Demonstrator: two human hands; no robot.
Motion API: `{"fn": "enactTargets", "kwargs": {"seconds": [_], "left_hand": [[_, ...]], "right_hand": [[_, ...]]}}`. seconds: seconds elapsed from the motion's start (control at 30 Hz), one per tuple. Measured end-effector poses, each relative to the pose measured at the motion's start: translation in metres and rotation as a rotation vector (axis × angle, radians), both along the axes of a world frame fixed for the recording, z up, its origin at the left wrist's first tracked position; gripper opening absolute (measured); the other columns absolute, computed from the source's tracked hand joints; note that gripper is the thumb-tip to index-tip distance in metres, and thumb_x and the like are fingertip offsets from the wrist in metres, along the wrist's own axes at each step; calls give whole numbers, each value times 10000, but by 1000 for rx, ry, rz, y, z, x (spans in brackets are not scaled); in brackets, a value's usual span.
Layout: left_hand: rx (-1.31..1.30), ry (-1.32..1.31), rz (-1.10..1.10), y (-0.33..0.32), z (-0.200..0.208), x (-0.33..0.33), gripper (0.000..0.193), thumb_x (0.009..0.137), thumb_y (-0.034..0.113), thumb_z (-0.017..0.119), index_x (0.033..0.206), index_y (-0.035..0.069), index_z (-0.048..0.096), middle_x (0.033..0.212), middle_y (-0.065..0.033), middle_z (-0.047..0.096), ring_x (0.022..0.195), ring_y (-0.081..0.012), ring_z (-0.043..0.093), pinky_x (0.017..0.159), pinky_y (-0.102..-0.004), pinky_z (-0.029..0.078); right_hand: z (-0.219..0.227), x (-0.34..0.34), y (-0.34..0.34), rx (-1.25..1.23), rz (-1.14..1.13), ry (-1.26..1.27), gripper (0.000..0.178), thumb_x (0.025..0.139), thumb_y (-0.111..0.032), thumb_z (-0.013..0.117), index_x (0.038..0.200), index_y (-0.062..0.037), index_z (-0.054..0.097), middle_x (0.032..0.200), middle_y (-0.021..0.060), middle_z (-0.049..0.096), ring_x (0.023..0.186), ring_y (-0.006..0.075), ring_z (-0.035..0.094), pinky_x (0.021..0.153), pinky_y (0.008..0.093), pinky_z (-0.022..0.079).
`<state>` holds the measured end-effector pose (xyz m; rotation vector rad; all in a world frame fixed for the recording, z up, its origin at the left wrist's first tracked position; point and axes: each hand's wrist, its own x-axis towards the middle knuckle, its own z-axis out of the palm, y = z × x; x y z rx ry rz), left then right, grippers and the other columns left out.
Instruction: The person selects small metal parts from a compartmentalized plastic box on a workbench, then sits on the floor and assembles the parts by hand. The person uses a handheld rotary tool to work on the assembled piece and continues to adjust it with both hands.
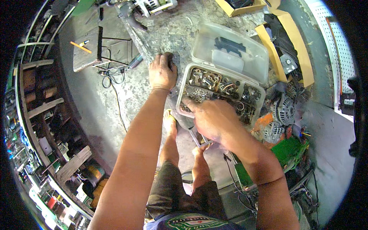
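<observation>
1. We take the clear plastic parts box (220, 90) on the stained workbench (172, 34) as our landmark; its lid (230, 51) stands open behind it.
2. Our right hand (211, 119) reaches into the box's near compartments, fingers (188, 104) curled among the nuts and washers (214, 82); we cannot tell whether it grips one.
3. Our left hand (162, 73) rests palm-down on the bench, just left of the box, holding nothing.
4. An alternator (283, 109) sits right of the box.

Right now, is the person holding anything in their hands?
The left hand lies flat on the worktable, holding nothing. The right hand reaches into the parts box; whether its fingers grip anything cannot be told.
</observation>
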<state>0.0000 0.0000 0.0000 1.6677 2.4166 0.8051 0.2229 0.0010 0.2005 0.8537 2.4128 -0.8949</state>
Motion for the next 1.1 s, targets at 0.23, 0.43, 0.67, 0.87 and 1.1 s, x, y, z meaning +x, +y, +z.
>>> {"fn": "enactTargets", "kwargs": {"seconds": [0.23,0.43,0.67,0.87,1.1], "left_hand": [[40,-1,-10,-2,-1,2,295,943,168,684,1233,120,701,1143,-172,702,1068,-435,681,945,-539,539],[-17,-24,0,0,-3,0,339,921,169,702,1258,140,690,1160,-154,694,1107,-409,674,1001,-526,520],[-13,-5,12,-1,-2,1,356,911,167,709,1267,144,688,1159,-157,692,1108,-422,671,1003,-533,518],[35,-2,12,0,0,1,311,922,166,698,1231,132,714,1168,-175,708,1079,-453,681,967,-553,541],[5,28,17,-1,2,3,362,918,179,704,1276,128,695,1179,-162,699,1117,-425,675,1001,-534,523]], "right_hand": [[8,21,5,9,35,-136,629,952,-154,625,1581,-163,595,888,197,798,780,398,794,712,564,629],[12,19,10,-8,-63,-85,761,901,-127,640,1651,-157,513,892,224,786,799,428,780,730,576,614],[-6,4,9,-14,-27,-69,775,914,-171,676,1668,-152,495,885,214,792,790,416,787,738,553,624],[15,26,7,-48,40,-101,673,966,-161,636,1627,-119,516,924,221,803,825,405,804,731,564,638],[-8,-10,4,-63,-60,-69,792,931,-151,645,1693,-127,429,898,238,790,812,423,792,749,569,630]]}}
